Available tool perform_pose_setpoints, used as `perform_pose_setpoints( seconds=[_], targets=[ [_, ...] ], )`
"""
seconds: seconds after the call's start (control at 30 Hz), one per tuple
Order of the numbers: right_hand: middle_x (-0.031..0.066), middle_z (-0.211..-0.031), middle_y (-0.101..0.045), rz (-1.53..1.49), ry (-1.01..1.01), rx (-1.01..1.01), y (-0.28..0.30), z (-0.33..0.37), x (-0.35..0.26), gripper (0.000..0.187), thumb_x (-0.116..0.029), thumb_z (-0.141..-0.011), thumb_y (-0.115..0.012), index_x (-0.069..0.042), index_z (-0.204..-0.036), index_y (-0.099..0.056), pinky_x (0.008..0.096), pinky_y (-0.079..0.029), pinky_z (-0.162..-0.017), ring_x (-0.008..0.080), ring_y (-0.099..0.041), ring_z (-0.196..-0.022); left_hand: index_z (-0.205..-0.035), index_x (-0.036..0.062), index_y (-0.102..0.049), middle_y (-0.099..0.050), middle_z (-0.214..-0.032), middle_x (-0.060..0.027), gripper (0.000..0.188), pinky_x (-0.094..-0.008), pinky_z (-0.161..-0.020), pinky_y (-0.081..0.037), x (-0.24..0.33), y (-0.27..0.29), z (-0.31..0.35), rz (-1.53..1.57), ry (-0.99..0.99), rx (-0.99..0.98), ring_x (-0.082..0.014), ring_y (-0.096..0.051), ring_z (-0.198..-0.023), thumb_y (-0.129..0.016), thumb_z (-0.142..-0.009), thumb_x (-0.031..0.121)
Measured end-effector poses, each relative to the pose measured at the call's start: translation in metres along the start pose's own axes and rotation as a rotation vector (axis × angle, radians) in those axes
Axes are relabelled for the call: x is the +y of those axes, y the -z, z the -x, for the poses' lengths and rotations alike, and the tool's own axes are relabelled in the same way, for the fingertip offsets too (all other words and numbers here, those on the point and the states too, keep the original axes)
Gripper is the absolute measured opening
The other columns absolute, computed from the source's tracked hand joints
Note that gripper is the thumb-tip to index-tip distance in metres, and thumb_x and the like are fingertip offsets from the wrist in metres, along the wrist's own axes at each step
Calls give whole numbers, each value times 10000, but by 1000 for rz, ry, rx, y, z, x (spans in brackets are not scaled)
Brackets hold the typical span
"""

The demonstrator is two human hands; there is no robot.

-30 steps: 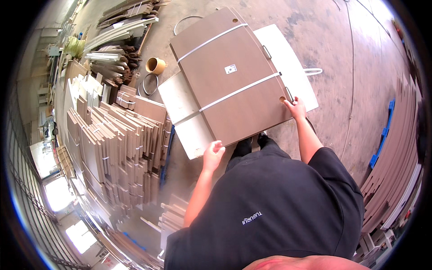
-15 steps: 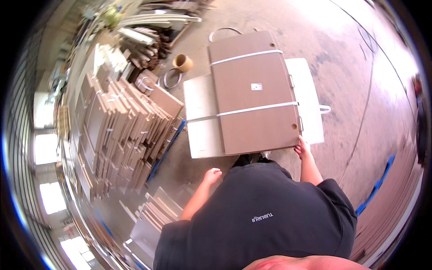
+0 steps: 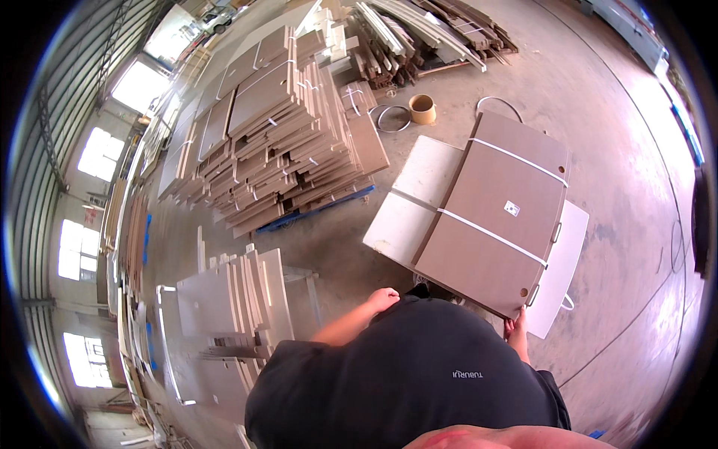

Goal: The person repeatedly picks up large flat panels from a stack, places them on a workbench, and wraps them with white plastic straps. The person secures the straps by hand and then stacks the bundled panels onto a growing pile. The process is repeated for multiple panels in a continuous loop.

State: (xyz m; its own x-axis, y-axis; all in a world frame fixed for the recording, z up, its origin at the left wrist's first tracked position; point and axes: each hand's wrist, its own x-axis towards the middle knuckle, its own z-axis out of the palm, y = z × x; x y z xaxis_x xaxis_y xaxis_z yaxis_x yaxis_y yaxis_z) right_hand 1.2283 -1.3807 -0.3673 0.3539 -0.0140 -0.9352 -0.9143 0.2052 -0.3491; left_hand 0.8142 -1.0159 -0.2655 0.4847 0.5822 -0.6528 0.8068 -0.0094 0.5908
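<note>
A strapped bundle of flat brown panels (image 3: 486, 196) lies across white boards (image 3: 419, 173), tilted in the view. Two white straps cross it, and a small label sits near its middle. At the bundle's near right corner, my right hand (image 3: 517, 328) grips the edge, thumb on top and fingers curled at the side. My left hand (image 3: 385, 299) hangs in front of my body, its fingers curled closed, away from the bundle. Nothing shows in it.
To the left, a tall stack of strapped panels (image 3: 292, 135) rests on a blue pallet (image 3: 321, 206). More panels (image 3: 250, 299) stand nearer on the left. A cardboard tube (image 3: 422, 110) and strap coils (image 3: 393, 117) lie beyond. Scrap boards (image 3: 441, 26) are piled at the back.
My view has swung left, so the bundle and boards now appear farther right and turned. My right hand stays on the bundle's corner; my left remains curled and apart from it.
</note>
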Motion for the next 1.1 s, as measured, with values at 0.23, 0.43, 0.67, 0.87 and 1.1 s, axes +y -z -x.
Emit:
perform_pose_setpoints(
  seconds=[0.23, 0.43, 0.67, 0.87, 1.1],
  targets=[
    [105, -1170, -691, 68, 53, -31, -5, 19, 3, 557, -453, -850, -832, -108, -1248, -647, 347, -619, -728, 261, -712, -982, -1036, 98, -753, -761, -966, -64, 255, -347, -811, -559, 11, -2, 3, 69, 22, 16, -175, -707, -877, -701, -898, 305],
    [110, -1179, -687, 77, 75, -16, -7, 26, 9, 546, -457, -884, -800, -87, -1246, -628, 326, -607, -712, 251, -713, -973, -1080, 133, -686, -685, -924, 21, 237, -293, -654, -523, 64, -10, -33, 498, 211, -259, -99, -635, -768, -644, -988, 347],
    [-42, -598, -330, 116, 36, -89, -22, 95, 35, 413, -508, -927, -736, -140, -1075, -623, 266, -514, -536, 91, -276, -433, -1154, 120, -644, -689, -1088, -22, 499, -353, -813, -534, 129, -80, -67, 960, 302, -447, -164, -656, -913, -754, -899, 534],
    [112, -1092, -641, 461, -34, -246, -43, 149, 120, 690, -594, -939, -666, -9, -1283, -539, 478, -614, -802, 279, -692, -1050, -1221, 79, -640, -697, -1126, -67, 449, -414, -821, -613, 102, -81, -92, 1468, 236, -130, -234, -694, -1009, -793, -907, 361],
    [155, -1154, -728, 1267, -58, -473, -122, 225, 195, 841, -737, -929, -542, 20, -1281, -638, 383, -598, -741, 249, -733, -944, -1251, -28, -645, -687, -1208, -107, 520, -370, -904, -546, 43, 48, -86, 1323, 70, 140, -226, -665, -1062, -783, -921, 350]
  ],
)
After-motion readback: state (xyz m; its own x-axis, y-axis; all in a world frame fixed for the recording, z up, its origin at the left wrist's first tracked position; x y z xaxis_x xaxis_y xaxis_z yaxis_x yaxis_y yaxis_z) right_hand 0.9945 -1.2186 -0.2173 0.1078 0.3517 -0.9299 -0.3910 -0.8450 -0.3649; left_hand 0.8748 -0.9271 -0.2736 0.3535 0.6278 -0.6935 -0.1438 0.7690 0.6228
